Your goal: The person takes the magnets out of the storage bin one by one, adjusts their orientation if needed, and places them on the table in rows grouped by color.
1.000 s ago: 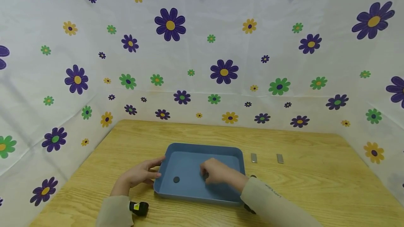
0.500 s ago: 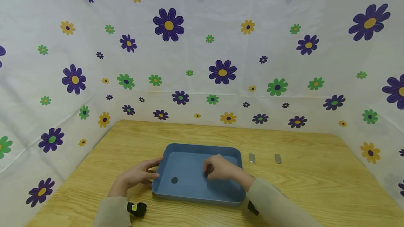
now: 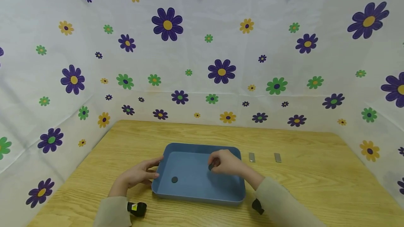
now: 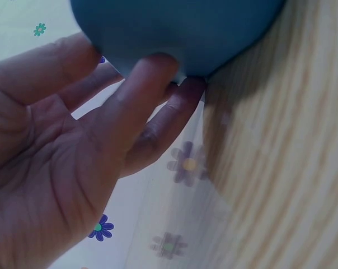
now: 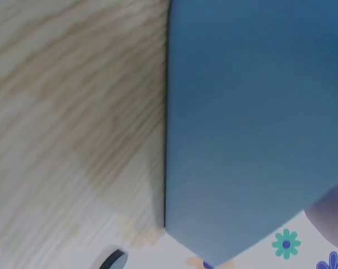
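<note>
A blue rectangular tray [image 3: 195,193] lies on the table. My left hand [image 3: 138,175] rests against its left wall; in the left wrist view, the loosely bent fingers [image 4: 152,84] touch the outside of that wall. Over the right half of the tray, my right hand [image 3: 228,164] pinches a small dark round disc [image 3: 210,166] between thumb and fingertips. A similar dark disc [image 3: 174,179] lies flat on the tray floor, left of the middle. The right wrist view mostly holds the tray's outer wall [image 5: 242,112], with a bit of the right hand [image 5: 331,213] at the edge.
Two small grey metal rectangles [image 3: 251,157] [image 3: 277,157] lie on the wooden table [image 3: 303,178] right of the tray. A white flower-patterned curtain [image 3: 189,52] encloses the back and sides. Black wrist cameras are strapped below both hands.
My right hand has risen from the tray floor and moved toward the back right, carrying the dark disc. The left hand stays at the tray's left wall. The head view has shifted slightly.
</note>
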{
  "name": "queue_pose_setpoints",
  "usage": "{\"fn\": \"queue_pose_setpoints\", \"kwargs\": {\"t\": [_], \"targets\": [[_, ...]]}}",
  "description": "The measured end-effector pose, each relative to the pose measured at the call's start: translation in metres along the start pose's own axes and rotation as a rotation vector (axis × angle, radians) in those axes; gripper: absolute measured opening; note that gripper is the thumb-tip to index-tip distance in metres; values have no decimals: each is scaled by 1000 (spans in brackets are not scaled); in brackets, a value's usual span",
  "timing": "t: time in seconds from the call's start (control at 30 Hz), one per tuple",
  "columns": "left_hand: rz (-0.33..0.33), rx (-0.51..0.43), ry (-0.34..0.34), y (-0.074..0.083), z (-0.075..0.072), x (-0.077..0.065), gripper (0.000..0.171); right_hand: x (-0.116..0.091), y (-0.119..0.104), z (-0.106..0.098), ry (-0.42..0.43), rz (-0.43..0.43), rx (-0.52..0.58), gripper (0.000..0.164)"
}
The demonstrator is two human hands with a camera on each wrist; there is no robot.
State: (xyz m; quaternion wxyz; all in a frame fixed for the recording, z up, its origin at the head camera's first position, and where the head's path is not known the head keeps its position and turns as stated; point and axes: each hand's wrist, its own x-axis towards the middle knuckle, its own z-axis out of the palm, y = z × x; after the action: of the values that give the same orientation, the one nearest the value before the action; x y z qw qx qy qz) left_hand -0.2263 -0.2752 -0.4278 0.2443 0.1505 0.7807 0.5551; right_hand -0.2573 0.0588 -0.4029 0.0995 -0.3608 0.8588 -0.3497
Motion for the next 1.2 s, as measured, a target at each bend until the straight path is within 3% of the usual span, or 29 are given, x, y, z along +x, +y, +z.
{"fn": "queue_pose_setpoints", "kwargs": {"t": [0.57, 1.2], "targets": [[-11, -7, -5, -3, 0, 1, 66, -35, 18, -29, 110, 79, 159, 15], [-4, -1, -13, -6, -2, 4, 66, -96, 46, -66, 200, 194, 130, 16]]}}
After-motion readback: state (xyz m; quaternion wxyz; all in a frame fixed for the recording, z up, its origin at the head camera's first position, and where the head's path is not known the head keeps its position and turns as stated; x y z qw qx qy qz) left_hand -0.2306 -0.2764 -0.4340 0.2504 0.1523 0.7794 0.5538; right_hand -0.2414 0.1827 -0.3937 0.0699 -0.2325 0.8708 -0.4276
